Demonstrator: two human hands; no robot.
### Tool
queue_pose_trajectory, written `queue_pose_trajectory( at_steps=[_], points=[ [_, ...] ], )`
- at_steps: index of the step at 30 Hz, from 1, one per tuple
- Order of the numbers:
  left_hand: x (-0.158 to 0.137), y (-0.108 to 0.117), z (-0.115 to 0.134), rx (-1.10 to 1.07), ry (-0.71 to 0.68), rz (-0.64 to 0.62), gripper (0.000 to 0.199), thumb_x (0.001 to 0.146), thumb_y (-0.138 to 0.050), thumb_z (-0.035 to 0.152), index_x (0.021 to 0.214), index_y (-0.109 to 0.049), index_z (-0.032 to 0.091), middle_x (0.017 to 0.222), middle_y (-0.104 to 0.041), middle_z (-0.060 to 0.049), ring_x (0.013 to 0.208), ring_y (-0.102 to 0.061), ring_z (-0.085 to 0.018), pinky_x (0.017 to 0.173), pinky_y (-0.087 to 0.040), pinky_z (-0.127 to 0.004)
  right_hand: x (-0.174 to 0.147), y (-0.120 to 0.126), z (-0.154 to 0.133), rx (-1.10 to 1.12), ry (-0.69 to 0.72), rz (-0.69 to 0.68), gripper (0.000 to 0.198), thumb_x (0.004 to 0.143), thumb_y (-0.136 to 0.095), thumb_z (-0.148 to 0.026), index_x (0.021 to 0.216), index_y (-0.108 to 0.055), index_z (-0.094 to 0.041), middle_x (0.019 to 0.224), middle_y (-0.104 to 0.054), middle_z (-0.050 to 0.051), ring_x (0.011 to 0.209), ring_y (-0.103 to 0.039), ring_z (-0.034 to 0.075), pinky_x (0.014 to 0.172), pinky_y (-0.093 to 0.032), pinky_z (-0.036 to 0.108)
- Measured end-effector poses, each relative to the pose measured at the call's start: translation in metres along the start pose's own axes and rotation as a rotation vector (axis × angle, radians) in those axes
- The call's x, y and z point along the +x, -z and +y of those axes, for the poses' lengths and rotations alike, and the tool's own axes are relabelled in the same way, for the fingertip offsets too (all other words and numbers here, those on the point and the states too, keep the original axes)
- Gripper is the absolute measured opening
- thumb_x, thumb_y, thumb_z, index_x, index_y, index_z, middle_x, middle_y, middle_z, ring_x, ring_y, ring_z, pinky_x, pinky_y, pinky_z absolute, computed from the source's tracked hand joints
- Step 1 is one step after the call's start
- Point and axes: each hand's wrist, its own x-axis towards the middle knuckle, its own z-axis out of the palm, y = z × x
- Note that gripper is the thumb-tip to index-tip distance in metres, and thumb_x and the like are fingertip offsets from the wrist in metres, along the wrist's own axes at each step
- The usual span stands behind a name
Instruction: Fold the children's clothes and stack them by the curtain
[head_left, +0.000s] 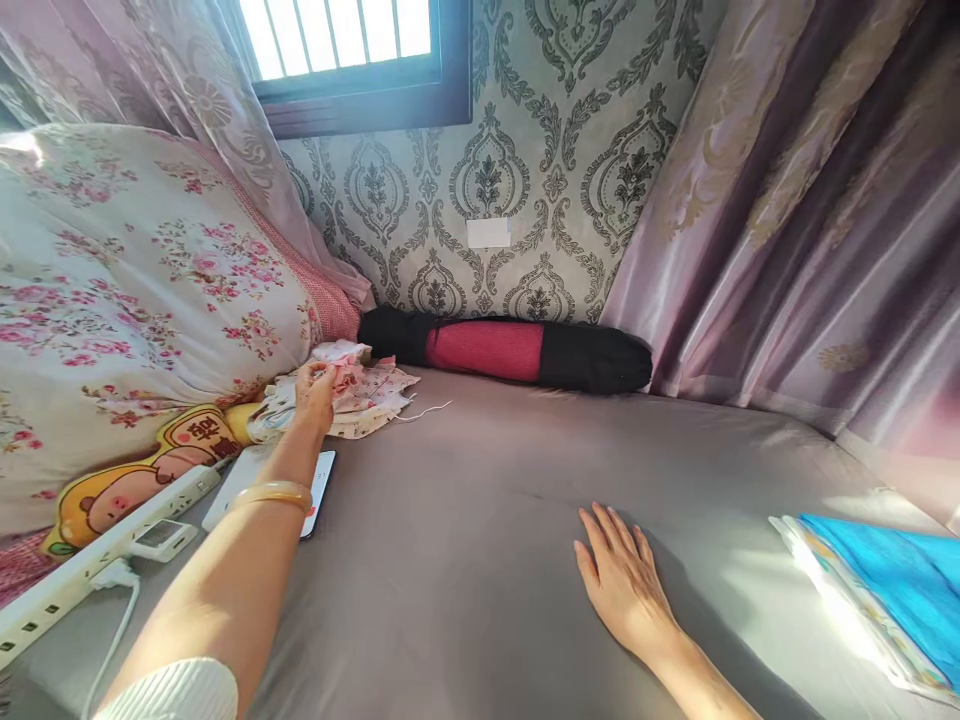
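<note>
My left hand (316,392) reaches to the far left of the bed and pinches a piece of pink-and-white cloth (351,372). That piece lies on a small crumpled pile of printed cloth (379,405), from which a white string (424,411) trails. Under my left forearm lies a phone or tablet (321,490) with a lit screen, partly hidden. My right hand (624,580) rests palm down on the grey bed sheet (480,560), its fingers stretched out and holding nothing.
A white power strip (112,548) with a plugged-in cord runs along the left, beside a yellow cartoon cushion (142,485) and a large floral pillow (150,290). A black-and-red long bag (487,350) lies against the wall. Folded blue cloth (892,580) sits at right.
</note>
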Motion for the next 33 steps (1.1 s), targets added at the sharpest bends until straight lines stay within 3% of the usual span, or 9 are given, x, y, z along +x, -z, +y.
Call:
queue_pose_trajectory(
  at_steps=[10,13,19,23,25,28,33],
  points=[
    [-0.070,-0.064,-0.008,-0.358,0.214,-0.070,0.019,0.070,-0.068,0.023,0.077,-0.050,0.020,0.061,-0.055,0.004,0.055,-0.054,-0.010,0.052,-0.044,-0.019,-0.001,0.013,-0.005,0.013,-0.017,-0.075,0.056,0.095,-0.023,-0.040,0.142,-0.043,-0.016,0.150,-0.035,0.009,0.140,-0.026,0.027,0.114,-0.018,0.050],
    [-0.092,-0.082,-0.011,-0.421,0.265,-0.119,0.018,0.066,-0.068,0.022,0.075,-0.053,0.019,0.064,-0.059,0.003,0.060,-0.058,-0.010,0.058,-0.048,-0.021,-0.001,0.016,-0.006,0.013,-0.015,-0.080,0.056,0.096,-0.024,-0.040,0.142,-0.043,-0.016,0.149,-0.036,0.009,0.140,-0.026,0.027,0.114,-0.019,0.050],
    [-0.138,-0.108,-0.015,-0.570,0.350,-0.326,0.018,0.064,-0.069,0.026,0.075,-0.058,0.017,0.073,-0.066,-0.001,0.072,-0.066,-0.017,0.069,-0.053,-0.030,-0.003,0.010,-0.004,0.037,-0.002,-0.039,0.054,0.096,-0.027,-0.040,0.139,-0.046,-0.015,0.148,-0.038,0.010,0.140,-0.027,0.028,0.114,-0.018,0.051],
    [-0.177,-0.117,-0.006,-0.592,0.641,-0.523,0.028,0.070,-0.066,0.035,0.092,-0.061,0.018,0.085,-0.070,-0.007,0.075,-0.068,-0.028,0.065,-0.055,-0.048,-0.002,0.008,0.003,0.154,0.017,0.013,0.051,0.094,-0.032,-0.039,0.135,-0.051,-0.015,0.145,-0.042,0.011,0.138,-0.031,0.029,0.113,-0.020,0.052],
    [-0.197,-0.119,0.001,-0.576,0.748,-0.628,0.033,0.072,-0.064,0.038,0.098,-0.059,0.019,0.088,-0.070,-0.008,0.076,-0.068,-0.032,0.060,-0.054,-0.052,0.004,0.016,0.007,0.286,0.012,0.010,0.049,0.093,-0.034,-0.037,0.132,-0.053,-0.014,0.139,-0.049,0.013,0.133,-0.039,0.028,0.111,-0.028,0.048],
    [-0.225,-0.121,0.012,-0.547,0.716,-0.705,0.033,0.071,-0.067,0.037,0.095,-0.057,0.018,0.080,-0.068,-0.007,0.067,-0.067,-0.027,0.053,-0.053,-0.042,0.020,0.045,0.008,0.536,-0.043,0.048,0.048,0.093,-0.034,-0.037,0.130,-0.054,-0.013,0.129,-0.059,0.014,0.121,-0.054,0.024,0.104,-0.041,0.040],
    [-0.258,-0.123,0.027,-0.505,0.579,-0.767,0.033,0.068,-0.075,0.038,0.083,-0.055,0.016,0.066,-0.060,0.001,0.054,-0.058,-0.013,0.049,-0.044,-0.022,0.052,0.093,-0.007,0.772,0.120,0.262,0.050,0.091,-0.038,-0.033,0.140,-0.040,-0.022,0.144,-0.045,0.008,0.133,-0.040,0.020,0.110,-0.034,0.041]
  ],
)
